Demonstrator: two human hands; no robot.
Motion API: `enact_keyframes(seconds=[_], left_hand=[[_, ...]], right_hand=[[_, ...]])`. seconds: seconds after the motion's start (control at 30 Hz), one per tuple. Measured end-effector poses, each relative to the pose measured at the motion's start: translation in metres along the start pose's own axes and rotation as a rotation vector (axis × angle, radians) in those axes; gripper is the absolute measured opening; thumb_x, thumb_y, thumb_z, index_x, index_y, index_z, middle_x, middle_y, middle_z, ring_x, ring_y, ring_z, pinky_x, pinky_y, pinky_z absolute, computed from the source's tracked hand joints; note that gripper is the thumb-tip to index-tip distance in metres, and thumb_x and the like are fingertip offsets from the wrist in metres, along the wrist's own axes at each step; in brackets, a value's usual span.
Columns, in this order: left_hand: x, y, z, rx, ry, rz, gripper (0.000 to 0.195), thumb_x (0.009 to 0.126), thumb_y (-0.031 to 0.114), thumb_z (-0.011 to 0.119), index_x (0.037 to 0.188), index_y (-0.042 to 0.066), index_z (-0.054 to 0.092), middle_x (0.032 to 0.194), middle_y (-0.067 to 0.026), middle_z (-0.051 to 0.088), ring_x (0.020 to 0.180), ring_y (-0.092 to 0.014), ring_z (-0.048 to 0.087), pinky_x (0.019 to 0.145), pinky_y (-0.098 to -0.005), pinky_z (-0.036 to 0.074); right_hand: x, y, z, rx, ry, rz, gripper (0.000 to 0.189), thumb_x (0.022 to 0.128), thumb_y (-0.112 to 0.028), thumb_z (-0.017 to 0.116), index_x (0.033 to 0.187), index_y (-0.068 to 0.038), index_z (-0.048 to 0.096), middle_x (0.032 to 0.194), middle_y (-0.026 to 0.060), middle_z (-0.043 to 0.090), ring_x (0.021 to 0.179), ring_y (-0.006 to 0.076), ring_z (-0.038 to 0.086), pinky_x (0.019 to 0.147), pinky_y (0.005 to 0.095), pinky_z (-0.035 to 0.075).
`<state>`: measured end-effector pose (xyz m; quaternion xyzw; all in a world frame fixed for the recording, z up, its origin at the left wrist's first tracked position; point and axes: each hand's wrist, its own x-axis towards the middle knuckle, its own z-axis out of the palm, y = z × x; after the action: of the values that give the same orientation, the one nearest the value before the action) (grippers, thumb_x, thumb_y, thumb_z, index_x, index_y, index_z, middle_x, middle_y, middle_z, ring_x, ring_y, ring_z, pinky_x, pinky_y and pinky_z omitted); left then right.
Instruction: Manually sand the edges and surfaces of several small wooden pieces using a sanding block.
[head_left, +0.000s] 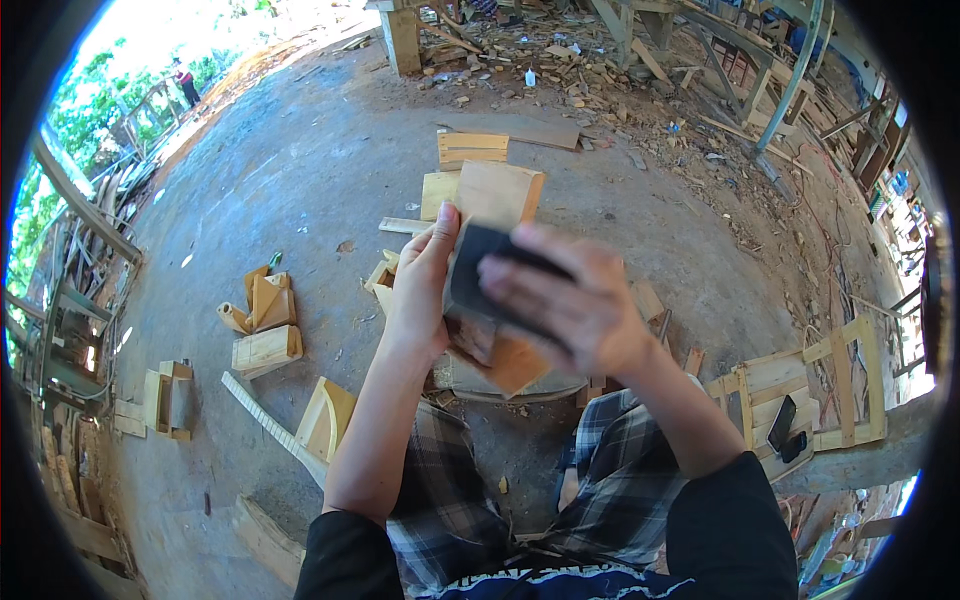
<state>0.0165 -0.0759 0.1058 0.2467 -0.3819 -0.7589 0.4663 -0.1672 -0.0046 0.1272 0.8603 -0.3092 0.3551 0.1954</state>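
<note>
My left hand (421, 289) grips the left edge of a pale wooden piece (498, 189), thumb on top. A black sheet, apparently sandpaper (472, 270), lies over the piece's middle and hides much of it. My right hand (581, 300) presses on this sheet with spread, motion-blurred fingers. Under the sheet an orange-brown wooden corner (519, 366) shows; whether it belongs to the same piece I cannot tell. Behind my left wrist a small wooden box (381, 277) is partly hidden. Another pale block (439, 193) and a slatted wooden piece (472, 148) stand just beyond.
Several wooden pieces (268, 304) sit on the concrete floor (315, 172) at left, with a hollow wooden box (166, 400) farther out. At right, a phone (782, 421) rests on a wooden slatted frame (757, 390). Wood scraps and a white bottle (530, 77) lie ahead. A person (185, 82) stands far left.
</note>
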Motion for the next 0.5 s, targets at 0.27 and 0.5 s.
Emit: enact_keyframes(seconds=[0.27,0.5], left_hand=[[-0.013,-0.01,0.02,0.55,0.227,0.457,0.054,0.105,0.041,0.04,0.091,-0.003,0.068,0.077,0.0022,0.063,0.069,-0.003,0.051,0.061,-0.0213,0.041],[-0.012,0.0,0.017,0.551,0.312,0.594,0.064,0.105,0.046,0.034,0.079,-0.003,0.065,0.066,0.0031,0.056,0.061,-0.003,0.045,0.055,-0.0224,0.038]], right_hand=[[-0.013,0.034,-0.007,0.133,0.364,0.48,0.025,0.087,-0.013,0.065,0.109,-0.004,0.072,0.116,0.0069,0.07,0.123,0.0265,0.052,0.102,0.0384,0.036],[0.003,0.01,-0.023,0.163,0.369,0.375,0.028,0.087,-0.019,0.064,0.108,-0.003,0.073,0.114,0.0085,0.07,0.121,0.0299,0.054,0.1,0.0383,0.037]])
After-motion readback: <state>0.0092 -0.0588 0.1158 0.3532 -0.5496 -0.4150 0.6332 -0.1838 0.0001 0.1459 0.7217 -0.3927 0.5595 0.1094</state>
